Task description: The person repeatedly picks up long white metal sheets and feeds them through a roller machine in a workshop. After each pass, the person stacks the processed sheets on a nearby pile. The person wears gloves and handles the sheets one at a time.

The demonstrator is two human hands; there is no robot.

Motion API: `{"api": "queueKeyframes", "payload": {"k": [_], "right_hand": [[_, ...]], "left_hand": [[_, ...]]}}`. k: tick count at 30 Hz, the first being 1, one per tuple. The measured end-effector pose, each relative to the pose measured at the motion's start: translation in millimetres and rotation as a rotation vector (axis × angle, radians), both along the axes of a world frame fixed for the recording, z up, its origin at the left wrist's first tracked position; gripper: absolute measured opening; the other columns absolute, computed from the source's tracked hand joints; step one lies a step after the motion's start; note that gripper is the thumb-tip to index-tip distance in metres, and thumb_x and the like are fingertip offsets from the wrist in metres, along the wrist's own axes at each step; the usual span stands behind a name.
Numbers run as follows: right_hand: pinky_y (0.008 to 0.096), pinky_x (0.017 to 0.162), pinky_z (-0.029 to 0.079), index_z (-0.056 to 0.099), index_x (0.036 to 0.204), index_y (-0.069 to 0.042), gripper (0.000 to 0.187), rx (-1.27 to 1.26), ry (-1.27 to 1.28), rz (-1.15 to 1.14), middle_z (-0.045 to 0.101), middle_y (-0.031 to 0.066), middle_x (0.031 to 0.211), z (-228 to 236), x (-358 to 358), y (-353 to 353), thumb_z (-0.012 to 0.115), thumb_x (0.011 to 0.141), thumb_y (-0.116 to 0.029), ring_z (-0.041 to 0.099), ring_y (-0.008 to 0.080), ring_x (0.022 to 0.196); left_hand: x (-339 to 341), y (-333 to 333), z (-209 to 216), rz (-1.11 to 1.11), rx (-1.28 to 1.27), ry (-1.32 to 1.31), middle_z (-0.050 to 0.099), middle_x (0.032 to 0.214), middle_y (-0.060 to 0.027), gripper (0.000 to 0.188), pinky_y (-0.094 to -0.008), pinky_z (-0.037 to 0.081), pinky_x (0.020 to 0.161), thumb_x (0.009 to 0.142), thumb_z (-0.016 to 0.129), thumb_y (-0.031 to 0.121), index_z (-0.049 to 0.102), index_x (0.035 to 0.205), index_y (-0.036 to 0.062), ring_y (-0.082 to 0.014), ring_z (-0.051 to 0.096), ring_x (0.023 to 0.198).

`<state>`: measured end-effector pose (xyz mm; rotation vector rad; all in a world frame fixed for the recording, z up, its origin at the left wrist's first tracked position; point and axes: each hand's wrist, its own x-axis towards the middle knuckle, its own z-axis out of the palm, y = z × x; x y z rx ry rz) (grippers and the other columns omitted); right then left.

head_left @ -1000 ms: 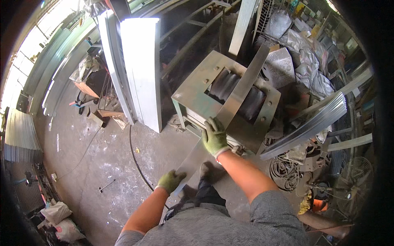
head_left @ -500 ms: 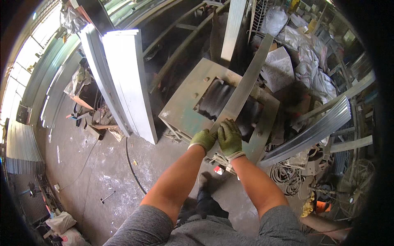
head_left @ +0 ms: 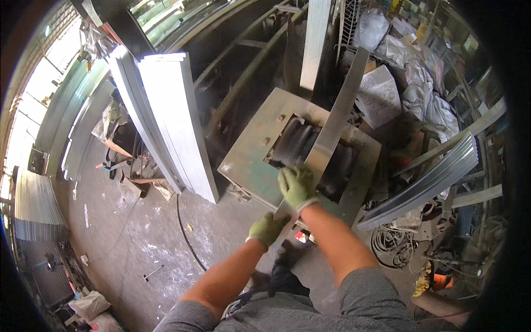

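Note:
A long flat metal strip (head_left: pixel 338 113) slants across a dusty green metal machine (head_left: pixel 251 160), over the dark ribbed roller (head_left: pixel 296 138) in its top opening. My left hand (head_left: pixel 267 228), in a green work glove, is closed on the strip's near end, just off the machine's front edge. Farther up the strip, my right hand (head_left: pixel 297 185), gloved alike, is closed over it beside the roller. The underside of the strip and my thumbs' exact hold are hidden.
Tall pale metal strips (head_left: pixel 174 122) stand upright left of the machine. Bent shiny metal sheets (head_left: pixel 426 185) lean at the right, above a coiled cable (head_left: pixel 390 243). White sacks (head_left: pixel 423 94) lie behind. A black hose (head_left: pixel 185 235) and a small T-shaped tool (head_left: pixel 153 273) are on the floor.
My left hand has moved down and toward me with the strip's near end. My right hand has separated from it and lies slightly farther up the strip. The view has tilted a little.

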<state>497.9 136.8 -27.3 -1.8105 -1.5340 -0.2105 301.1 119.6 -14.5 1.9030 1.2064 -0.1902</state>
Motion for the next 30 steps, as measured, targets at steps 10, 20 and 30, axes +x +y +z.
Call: {"api": "queueKeyframes", "payload": {"k": [10,20,30], "right_hand": [[0.0573,0.081,0.051,0.067,0.077,-0.010,0.033,-0.172,-0.278,-0.033,0.071,0.0144,0.082,4.3,60.5,26.1,0.064,0.104,-0.029,0.067,0.0411,0.082],[0.0532,0.096,0.046,0.072,0.085,-0.011,0.032,-0.272,-0.282,0.025,0.071,0.0127,0.090,-3.5,-38.0,-24.9,0.060,0.105,-0.033,0.066,0.0369,0.093],[0.0529,0.097,0.045,0.073,0.085,-0.015,0.026,-0.562,-0.144,0.123,0.075,0.0097,0.091,-52.4,-208.8,-112.8,0.064,0.097,-0.036,0.069,0.0337,0.100]], "left_hand": [[62.5,34.4,26.7,0.018,-0.066,-0.086,0.074,0.122,-0.0333,0.084,-0.0526,0.055,0.101,0.095,0.061,0.077,0.072,0.126,0.0000,-0.0501,0.071,0.118],[-41.9,-23.1,1.7,-0.040,-0.030,-0.179,0.075,0.117,-0.0328,0.077,-0.0553,0.054,0.101,0.101,0.054,0.074,0.072,0.122,0.0019,-0.0530,0.069,0.117],[-203.6,-109.4,-54.2,0.066,-0.154,0.139,0.074,0.122,-0.0339,0.080,-0.0566,0.054,0.102,0.099,0.058,0.078,0.072,0.123,0.0039,-0.0504,0.069,0.122]]}}
